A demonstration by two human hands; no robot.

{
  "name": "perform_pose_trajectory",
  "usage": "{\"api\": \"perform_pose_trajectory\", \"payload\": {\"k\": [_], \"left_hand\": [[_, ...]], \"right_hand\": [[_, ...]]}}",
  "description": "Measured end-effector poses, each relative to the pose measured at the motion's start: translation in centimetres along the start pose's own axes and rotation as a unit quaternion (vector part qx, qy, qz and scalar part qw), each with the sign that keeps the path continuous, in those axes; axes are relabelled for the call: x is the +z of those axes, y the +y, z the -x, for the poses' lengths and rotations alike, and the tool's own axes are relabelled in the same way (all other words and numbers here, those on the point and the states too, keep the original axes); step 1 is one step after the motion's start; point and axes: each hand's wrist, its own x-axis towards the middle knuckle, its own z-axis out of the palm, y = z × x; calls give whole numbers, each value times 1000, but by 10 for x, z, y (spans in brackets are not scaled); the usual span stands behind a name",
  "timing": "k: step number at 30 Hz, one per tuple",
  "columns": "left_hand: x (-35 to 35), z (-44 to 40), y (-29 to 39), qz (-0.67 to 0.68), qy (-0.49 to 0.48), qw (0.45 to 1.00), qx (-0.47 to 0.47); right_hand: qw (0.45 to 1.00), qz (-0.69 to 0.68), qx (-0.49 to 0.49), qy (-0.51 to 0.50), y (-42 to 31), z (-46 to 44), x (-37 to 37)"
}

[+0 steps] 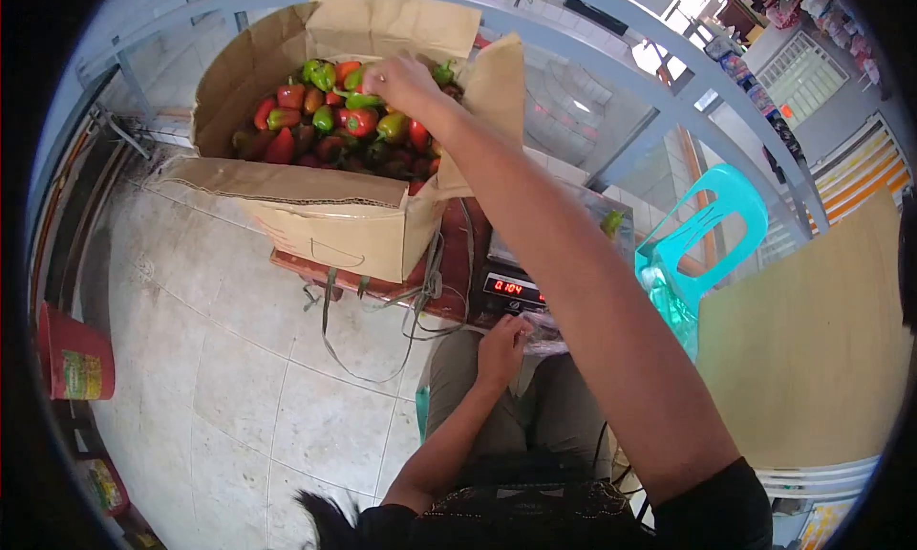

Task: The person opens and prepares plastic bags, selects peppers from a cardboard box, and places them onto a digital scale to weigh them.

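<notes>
My right hand reaches over a cardboard box full of red, green and mixed-colour peppers. Its fingers are curled down among the top peppers, touching or right beside a green one; what lies inside them is hidden. Low in front of my lap, my left hand pinches the edge of a clear plastic bag. Just beyond it is a digital scale with red digits reading 0.104. A green pepper lies on the scale's metal pan, partly hidden by my right forearm.
The box and scale rest on a low reddish table with loose straps hanging over its edge. A turquoise plastic chair and a light wooden board are at the right. A red bucket stands at the left; metal railings run behind.
</notes>
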Motion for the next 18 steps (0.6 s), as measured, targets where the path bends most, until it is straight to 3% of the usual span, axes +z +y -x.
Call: {"api": "perform_pose_trajectory", "payload": {"k": [3, 6, 7, 11, 18], "left_hand": [[2, 3, -1, -1, 2, 1000, -1], [1, -1, -1, 0, -10, 1000, -16], [0, -1, -1, -4, -19, 1000, -22], [0, -2, -5, -10, 15, 1000, 17], [-8, 2, 5, 37, 7, 999, -10]], "right_hand": [[995, -13, 89, 32, 7, 15, 9], [995, 17, -6, 102, -20, 18, -9], [997, 60, -29, -46, -21, 17, -14], [949, 243, -41, -197, -48, 31, 15], [950, 282, 16, -131, -59, 27, 27]]}}
